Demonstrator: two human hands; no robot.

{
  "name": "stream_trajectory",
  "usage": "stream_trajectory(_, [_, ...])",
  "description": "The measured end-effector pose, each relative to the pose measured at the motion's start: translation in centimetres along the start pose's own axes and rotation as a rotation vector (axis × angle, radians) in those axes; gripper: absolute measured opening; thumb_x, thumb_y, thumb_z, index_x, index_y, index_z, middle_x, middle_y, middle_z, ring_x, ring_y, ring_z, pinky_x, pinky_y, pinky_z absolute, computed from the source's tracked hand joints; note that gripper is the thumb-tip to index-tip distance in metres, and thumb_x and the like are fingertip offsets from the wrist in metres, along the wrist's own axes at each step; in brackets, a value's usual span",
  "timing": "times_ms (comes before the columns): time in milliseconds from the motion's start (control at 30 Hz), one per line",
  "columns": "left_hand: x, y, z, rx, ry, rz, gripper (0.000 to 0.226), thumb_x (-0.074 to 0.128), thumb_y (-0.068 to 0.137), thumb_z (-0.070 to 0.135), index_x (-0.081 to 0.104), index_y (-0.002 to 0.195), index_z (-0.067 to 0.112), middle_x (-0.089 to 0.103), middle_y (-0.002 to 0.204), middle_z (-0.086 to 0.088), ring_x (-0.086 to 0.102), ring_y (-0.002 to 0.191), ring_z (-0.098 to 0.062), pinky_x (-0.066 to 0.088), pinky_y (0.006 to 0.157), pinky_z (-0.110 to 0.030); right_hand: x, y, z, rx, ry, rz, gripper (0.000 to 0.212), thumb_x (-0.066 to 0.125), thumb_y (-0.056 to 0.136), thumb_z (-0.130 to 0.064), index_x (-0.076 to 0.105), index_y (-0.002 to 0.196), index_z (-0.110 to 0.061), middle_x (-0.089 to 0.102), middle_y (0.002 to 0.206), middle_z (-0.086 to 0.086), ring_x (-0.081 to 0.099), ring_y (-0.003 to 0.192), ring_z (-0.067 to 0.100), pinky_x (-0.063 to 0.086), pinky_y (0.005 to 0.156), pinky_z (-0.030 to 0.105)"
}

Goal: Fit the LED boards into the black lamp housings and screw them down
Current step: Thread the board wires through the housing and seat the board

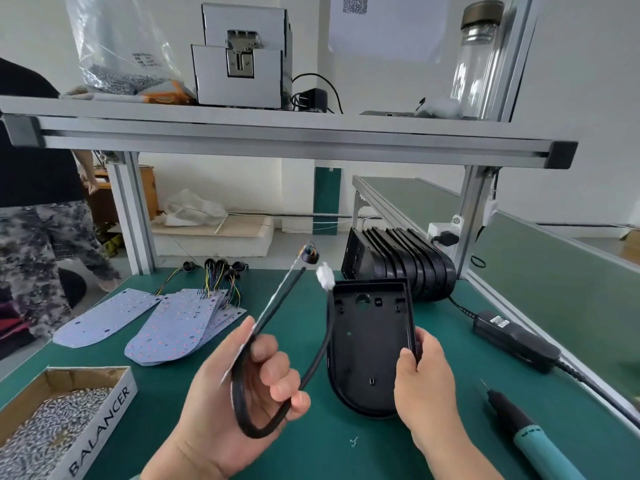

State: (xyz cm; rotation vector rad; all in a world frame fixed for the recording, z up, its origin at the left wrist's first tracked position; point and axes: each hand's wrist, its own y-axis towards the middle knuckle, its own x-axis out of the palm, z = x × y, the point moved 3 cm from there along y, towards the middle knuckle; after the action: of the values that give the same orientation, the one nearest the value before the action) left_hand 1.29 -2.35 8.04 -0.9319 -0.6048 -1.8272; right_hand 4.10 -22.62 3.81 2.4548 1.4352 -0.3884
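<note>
Head view, lower left: open cardboard box (101,420) heaped with small silver screws (45,427); up on the shelf (277,135), clear plastic bag (117,46) holding more. Pale flat LED boards (173,329), rounded at one end, fanned on the green mat (311,457). Glossy black housing (367,348), hollow side up, rounded end nearest, tilted at the mat's centre; stack of housings (401,265) on edge behind it. Grips a looped black cable (263,426) in curled left hand (239,396); pinches the housing's right rim with right hand (427,386), thumb on top.
</note>
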Motion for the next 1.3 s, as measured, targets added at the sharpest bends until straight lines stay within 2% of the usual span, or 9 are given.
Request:
stream_trajectory(100, [-0.1, -0.1, -0.2, -0.091, 0.004, -0.077, 0.043, 0.094, 0.049, 0.029, 0.053, 0.055, 0.016, 0.038, 0.045, 0.002, 0.036, 0.038, -0.015, 0.04, 0.047, -0.029, 0.2, 0.1, 0.1, -0.002, 0.091, -0.023, 0.045, 0.039, 0.099, -0.007, 0.043, 0.141, -0.022, 0.062, 0.111, -0.009, 0.055, 0.09, 0.011, 0.044, 0.085, 0.029])
stream_trajectory(200, [0.2, -0.4, -0.2, -0.129, -0.031, -0.195, 0.032, 0.087, 0.064, 0.03, 0.059, 0.062, 0.015, 0.042, 0.054, 0.002, 0.032, 0.041, -0.013, 0.032, 0.046, -0.026, 0.2, -0.1, -0.1, -0.044, 0.12, -0.03, 0.043, 0.042, 0.099, -0.007, 0.046, 0.136, -0.028, 0.058, 0.104, -0.022, 0.055, 0.093, -0.002, 0.042, 0.082, 0.019])
stream_trajectory(333, [0.0, -0.3, 0.1, -0.028, 0.0, -0.018, 0.044, 0.096, 0.04, 0.026, 0.056, 0.056, 0.014, 0.051, 0.059, -0.005, 0.04, 0.034, -0.011, 0.028, 0.031, -0.019, 0.5, -0.4, -0.3, -0.16, 0.124, -0.051, 0.047, 0.044, 0.097, -0.005, 0.05, 0.104, -0.051, 0.065, 0.089, -0.022, 0.057, 0.079, -0.004, 0.04, 0.067, 0.006])
stream_trajectory(433, [-0.1, -0.2, 0.6, 0.059, -0.018, 0.03, 0.047, 0.096, 0.034, 0.027, 0.057, 0.054, 0.014, 0.05, 0.058, -0.003, 0.039, 0.034, -0.008, 0.027, 0.029, -0.016, 0.5, -0.5, -0.2, -0.179, 0.151, -0.009, 0.043, 0.046, 0.098, -0.008, 0.05, 0.124, -0.042, 0.062, 0.111, -0.015, 0.057, 0.099, 0.007, 0.04, 0.086, 0.017])
stream_trajectory(500, [-0.1, -0.3, 1.1, 0.116, -0.019, 0.067, 0.046, 0.096, 0.033, 0.028, 0.057, 0.054, 0.015, 0.049, 0.058, -0.002, 0.038, 0.035, -0.007, 0.027, 0.028, -0.015, 0.2, -0.4, -0.2, -0.202, 0.19, 0.039, 0.044, 0.048, 0.098, -0.007, 0.048, 0.134, -0.032, 0.058, 0.112, -0.024, 0.054, 0.101, -0.007, 0.036, 0.089, 0.012])
stream_trajectory(567, [-0.2, -0.4, 1.4, 0.171, -0.001, 0.131, 0.039, 0.089, 0.047, 0.032, 0.055, 0.055, 0.015, 0.05, 0.057, -0.002, 0.037, 0.035, -0.007, 0.026, 0.028, -0.015, -0.2, -0.3, -0.2, -0.22, 0.224, 0.073, 0.044, 0.048, 0.097, -0.006, 0.048, 0.132, -0.033, 0.053, 0.109, -0.033, 0.05, 0.096, -0.021, 0.032, 0.08, -0.001])
stream_trajectory(700, [-1.0, -0.2, 1.6, 0.249, 0.012, 0.284, 0.026, 0.055, 0.077, 0.035, 0.048, 0.062, 0.015, 0.049, 0.056, -0.003, 0.035, 0.037, -0.008, 0.025, 0.03, -0.015, -0.5, -0.2, -0.3, -0.25, 0.257, 0.081, 0.046, 0.049, 0.097, -0.005, 0.047, 0.126, -0.04, 0.053, 0.11, -0.034, 0.048, 0.096, -0.026, 0.032, 0.076, -0.006])
stream_trajectory(833, [-1.5, -0.2, 1.8, 0.303, -0.033, 0.361, 0.031, 0.046, 0.092, 0.035, 0.051, 0.068, 0.016, 0.048, 0.057, -0.002, 0.034, 0.037, -0.008, 0.024, 0.032, -0.015, -0.5, -0.4, -0.4, -0.313, 0.235, 0.06, 0.047, 0.049, 0.096, -0.003, 0.048, 0.124, -0.04, 0.057, 0.115, -0.024, 0.053, 0.104, -0.011, 0.03, 0.079, -0.009])
stream_trajectory(1300, [-1.3, -0.5, 2.0, 0.399, 0.121, 0.418, 0.019, 0.048, 0.095, 0.031, 0.058, 0.081, 0.022, 0.05, 0.065, -0.002, 0.041, 0.039, -0.01, 0.025, 0.03, -0.018, -0.3, -1.4, -1.2, -0.588, 0.132, 0.118, 0.066, 0.055, 0.087, 0.01, 0.045, 0.118, -0.048, 0.054, 0.115, -0.024, 0.048, 0.11, -0.011, 0.034, 0.094, 0.003])
